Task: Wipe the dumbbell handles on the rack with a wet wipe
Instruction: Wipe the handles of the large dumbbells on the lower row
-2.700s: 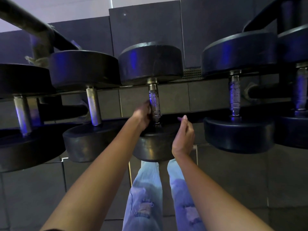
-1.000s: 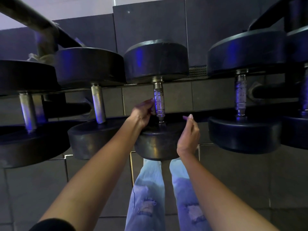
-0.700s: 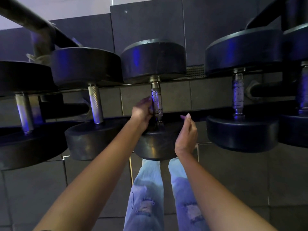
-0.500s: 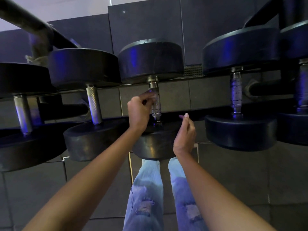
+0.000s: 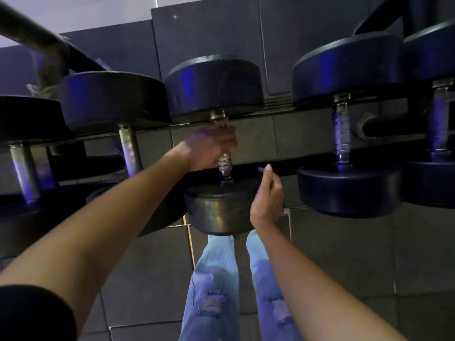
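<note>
- Dumbbell handle first: the knurled steel handle (image 5: 224, 164) of the centre black round-headed dumbbell (image 5: 214, 87) stands upright in the middle of the shot. Only its lower stretch shows below the fist.
- The left hand (image 5: 209, 148) is on it, fingers curled right round the upper part of the knurled steel handle, just under the top head. The whole hand is smeared with blur.
- Is a wet wipe tucked inside that grip? I cannot tell; the blur hides it.
- Over to the right hand (image 5: 267, 195): fingers loosely curled, two fingertips lifted, nothing held. It hovers just beside the right edge of the lower head (image 5: 219, 210). Touching or not, too close to call.
- The dark metal rack (image 5: 288, 169) carries the lot. Count them: five dumbbells side by side, each with one head at the back rail and one at the front.
- Two sit left of centre, one with a plain silver handle (image 5: 130, 148) and the far-left handle (image 5: 24, 173) next along.
- Two sit right of centre, one with a bumpy steel handle (image 5: 341, 136) and the far-right handle (image 5: 440, 119) at the frame's edge.
- That makes five handles in view, one gripped and four with no hand on them.
- Down below, two legs in light blue ripped jeans (image 5: 214, 279) stand on grey floor tiles (image 5: 369, 254).
- A black sleeve (image 5: 32, 313) shows on the left upper arm, bottom left corner.
</note>
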